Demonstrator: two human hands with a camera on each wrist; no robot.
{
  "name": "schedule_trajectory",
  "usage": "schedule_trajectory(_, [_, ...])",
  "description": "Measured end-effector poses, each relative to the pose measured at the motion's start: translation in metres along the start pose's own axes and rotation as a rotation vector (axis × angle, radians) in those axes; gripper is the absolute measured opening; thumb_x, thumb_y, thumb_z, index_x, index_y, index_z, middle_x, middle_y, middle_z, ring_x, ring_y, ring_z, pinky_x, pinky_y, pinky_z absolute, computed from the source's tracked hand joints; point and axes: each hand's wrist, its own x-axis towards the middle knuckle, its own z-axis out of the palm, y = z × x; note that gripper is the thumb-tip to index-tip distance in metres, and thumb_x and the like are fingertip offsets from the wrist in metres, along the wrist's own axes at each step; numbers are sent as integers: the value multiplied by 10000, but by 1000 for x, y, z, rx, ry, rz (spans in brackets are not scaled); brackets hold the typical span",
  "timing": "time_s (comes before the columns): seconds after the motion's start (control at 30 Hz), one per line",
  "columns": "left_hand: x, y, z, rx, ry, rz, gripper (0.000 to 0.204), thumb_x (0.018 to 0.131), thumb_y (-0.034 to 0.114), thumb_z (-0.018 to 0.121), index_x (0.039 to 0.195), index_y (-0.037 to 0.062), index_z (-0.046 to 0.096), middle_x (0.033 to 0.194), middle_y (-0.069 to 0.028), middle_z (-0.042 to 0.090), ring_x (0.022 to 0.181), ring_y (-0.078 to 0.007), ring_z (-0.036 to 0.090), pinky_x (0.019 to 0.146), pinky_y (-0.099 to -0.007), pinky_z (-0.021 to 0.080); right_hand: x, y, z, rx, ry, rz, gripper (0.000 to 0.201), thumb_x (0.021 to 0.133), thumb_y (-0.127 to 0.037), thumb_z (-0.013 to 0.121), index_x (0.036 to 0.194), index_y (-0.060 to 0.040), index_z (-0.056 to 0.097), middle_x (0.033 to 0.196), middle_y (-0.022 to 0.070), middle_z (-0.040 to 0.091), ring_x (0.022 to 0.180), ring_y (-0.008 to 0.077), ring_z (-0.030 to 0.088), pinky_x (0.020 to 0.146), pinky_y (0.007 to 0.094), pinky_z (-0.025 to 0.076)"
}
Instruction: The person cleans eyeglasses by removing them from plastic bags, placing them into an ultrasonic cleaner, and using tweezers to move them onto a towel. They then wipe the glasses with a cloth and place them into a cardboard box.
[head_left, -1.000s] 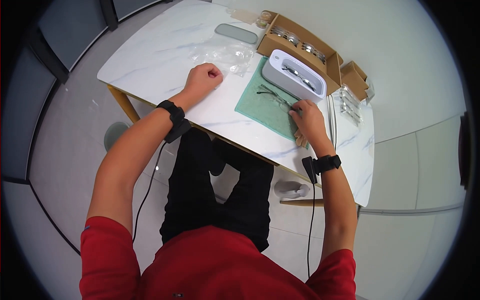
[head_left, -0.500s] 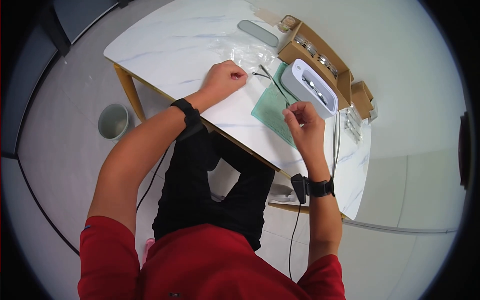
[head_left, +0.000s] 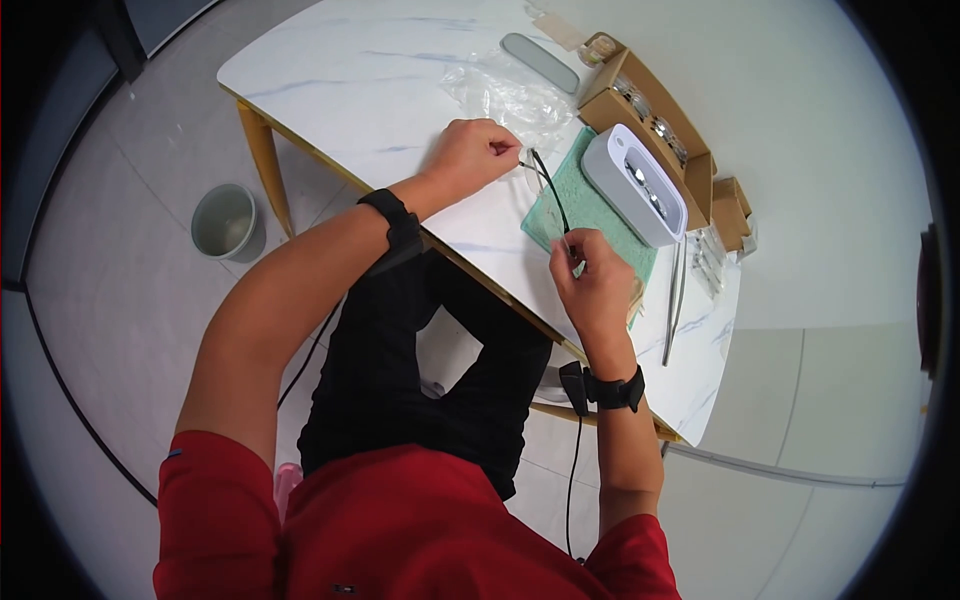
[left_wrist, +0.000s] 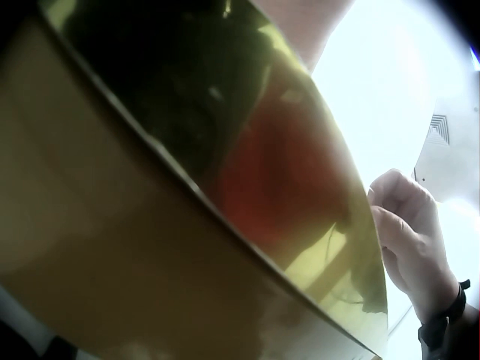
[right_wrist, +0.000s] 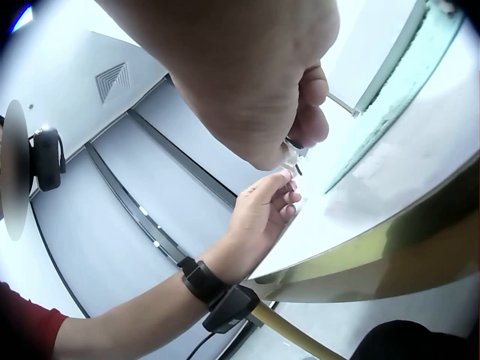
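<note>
My right hand (head_left: 597, 285) pinches a pair of eyeglasses (head_left: 557, 195) near the table's front edge. Their dark, thin temples point away toward the left hand, and the fingers partly hide the front of the frame. Close to the temple tips is my left hand (head_left: 468, 160), with fingers bent and thumb and forefinger tips together; I cannot tell whether it grips a temple. In the right wrist view the left hand (right_wrist: 262, 214) sits just beyond the right hand (right_wrist: 262, 90). The left wrist view shows mostly the table's gold edge (left_wrist: 195, 191), with the right hand (left_wrist: 416, 244) beyond.
A green cloth (head_left: 570, 200) lies under a white cleaner tub (head_left: 610, 185) holding other glasses. Behind stand a cardboard box (head_left: 605, 105) with round jars and a grey case (head_left: 540, 62). Clear plastic bags (head_left: 510, 95) lie left, metal tweezers (head_left: 676, 300) right.
The right hand has lifted the eyeglasses off the green cloth and brought them toward me and left. The left hand has shifted right, its fingertips now near the temple tips. The head view has turned.
</note>
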Motion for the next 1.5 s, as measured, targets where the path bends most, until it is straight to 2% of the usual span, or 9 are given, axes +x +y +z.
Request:
schedule_trajectory(0.27, [-5, 5, 1, 130, -9, 178, 111, 860, 108, 741, 928, 28, 780, 790, -100, 701, 660, -208, 651, 638, -321, 519, 4, -13, -8, -107, -43, -108, 179, 842, -65, 784, 890, -67, 611, 731, 77, 656, 609, 247, 668, 566, 346, 525])
schedule_trajectory(0.37, [-3, 5, -1, 129, 13, 145, 106, 860, 108, 742, 918, 24, 773, 799, -99, 705, 658, -207, 651, 639, -324, 521, 4, -20, -9, -152, -35, -143, 182, 843, -65, 785, 890, -73, 609, 729, 79, 650, 612, 250, 671, 573, 353, 528])
schedule_trajectory(0.57, [-5, 7, 0, 98, -2, 118, 100, 864, 102, 735, 920, 26, 768, 812, -96, 702, 671, -218, 656, 649, -326, 526, 1, -10, -12, 101, -134, 91, 175, 871, -90, 771, 953, -42, 625, 737, 86, 666, 592, 194, 644, 585, 318, 515])
schedule_trajectory(0.67, [-8, 10, 0, 144, -17, 238, 72, 873, 88, 718, 912, 35, 748, 832, -90, 689, 682, -249, 661, 649, -341, 531, 8, 4, -10, 185, -206, 249, 205, 887, -108, 766, 1010, -24, 625, 727, 66, 658, 593, 130, 609, 586, 285, 493])
schedule_trajectory(0.87, [-13, 17, 0, 204, -14, 393, 48, 884, 62, 695, 930, 60, 708, 874, -85, 663, 699, -297, 658, 637, -380, 531, 20, 18, 16, 567, -142, 404, 236, 924, -92, 751, 1074, 6, 597, 760, 38, 663, 642, 78, 600, 593, 252, 493])
schedule_trajectory(1.07, [-24, 52, 2, 207, -100, 504, 69, 858, 48, 708, 926, 54, 702, 872, -83, 661, 707, -299, 660, 637, -383, 537, 25, 16, 27, 732, -74, 421, 232, 945, -99, 749, 1049, 23, 582, 816, 51, 671, 682, 89, 637, 624, 248, 548])
schedule_trajectory(1.1, [-23, 60, 4, 171, -106, 540, 80, 854, 48, 710, 933, 53, 699, 869, -87, 661, 710, -298, 661, 635, -382, 537, 23, 19, 25, 750, -92, 430, 240, 949, -96, 742, 1066, 20, 567, 859, 61, 681, 734, 99, 663, 646, 247, 553])
schedule_trajectory(1.3, [-29, 92, 12, 141, -146, 553, 82, 856, 49, 714, 936, 45, 700, 859, -97, 659, 722, -299, 662, 637, -384, 536, 6, 12, -15, 884, -85, 458, 223, 980, -57, 679, 1133, 16, 534, 927, 80, 693, 798, 113, 679, 673, 250, 547])
schedule_trajectory(1.5, [-43, 122, 35, 178, -304, 720, 143, 823, 45, 731, 956, 55, 679, 870, -79, 638, 762, -278, 673, 646, -379, 537, -20, 35, -26, 893, -54, 437, 258, 962, -28, 670, 1201, 25, 590, 898, 64, 694, 793, 99, 675, 666, 232, 521])
